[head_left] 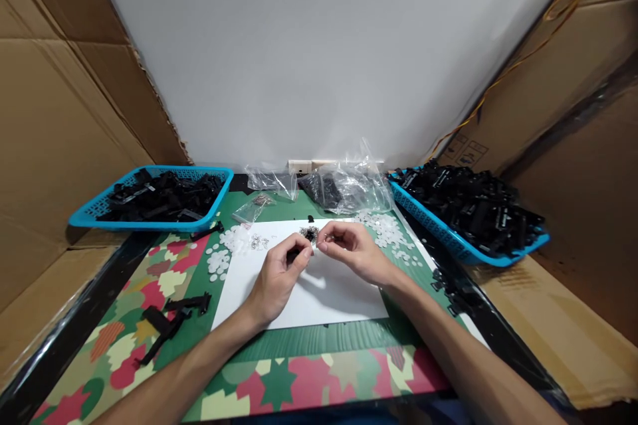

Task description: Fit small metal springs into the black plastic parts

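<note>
My left hand point(279, 273) is closed above the white sheet point(329, 302), thumb and forefinger pressed together. Something dark shows between its curled fingers, too small to name. Facing it, my right hand point(356, 252) pinches with thumb and forefinger at a tiny item I cannot make out. The fingertips of both hands are close but apart. Just beyond them lies a small pile of dark and shiny bits point(310, 232). Small metal pieces point(259, 242) are scattered on the sheet to the left. White round discs point(232, 239) lie beside them, and more white discs point(386, 229) lie on the right.
A blue basket point(144, 224) of black parts stands at the left; another blue basket point(433, 222), heaped higher, is at the right. Clear plastic bags point(349, 189) lie at the back by the wall. Loose black pieces point(167, 325) rest on the patterned mat point(299, 378). Cardboard flanks both sides.
</note>
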The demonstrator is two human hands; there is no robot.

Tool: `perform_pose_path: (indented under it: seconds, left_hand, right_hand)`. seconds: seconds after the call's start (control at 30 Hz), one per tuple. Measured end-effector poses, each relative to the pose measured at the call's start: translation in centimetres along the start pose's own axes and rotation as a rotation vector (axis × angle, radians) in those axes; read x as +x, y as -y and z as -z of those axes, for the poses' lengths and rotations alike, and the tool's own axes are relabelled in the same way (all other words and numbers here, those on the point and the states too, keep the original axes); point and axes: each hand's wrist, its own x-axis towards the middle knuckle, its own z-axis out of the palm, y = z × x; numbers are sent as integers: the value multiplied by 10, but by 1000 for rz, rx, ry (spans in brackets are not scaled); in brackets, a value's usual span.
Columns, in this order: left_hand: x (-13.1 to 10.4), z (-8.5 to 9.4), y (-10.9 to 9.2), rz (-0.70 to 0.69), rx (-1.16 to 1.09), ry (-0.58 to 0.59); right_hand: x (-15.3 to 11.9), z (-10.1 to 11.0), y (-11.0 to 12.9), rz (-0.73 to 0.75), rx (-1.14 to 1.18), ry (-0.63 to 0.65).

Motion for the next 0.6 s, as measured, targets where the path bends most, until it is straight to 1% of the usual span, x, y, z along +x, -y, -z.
perform_pose_path:
  seconds: [0.13,0.2,0.27,0.37,0.43,0.5,0.6]
  left_hand:
    - [0,-1,-3,14,-20,0]
    - [0,1,-5,6,-4,-29]
    - [1,4,-5,-23,36,-82]
    - [3,11,-4,-60,115,-166]
    - [5,15,-2,-61,162,-219]
    - [6,17,-1,-54,192,-265]
    - [7,17,1,-41,206,-286]
  right_hand:
    - [0,6,1,-13,-15,25]
    - [0,11,2,-3,-68,-24]
    - [0,17,2,-1,-206,-95]
    - [-1,24,-5,-29,-479,-123]
    - [-1,23,-13,-43,-581,-118]
    - [-1,18,-22,-46,-618,-118]
    - [0,6,-30,-48,-647,-109]
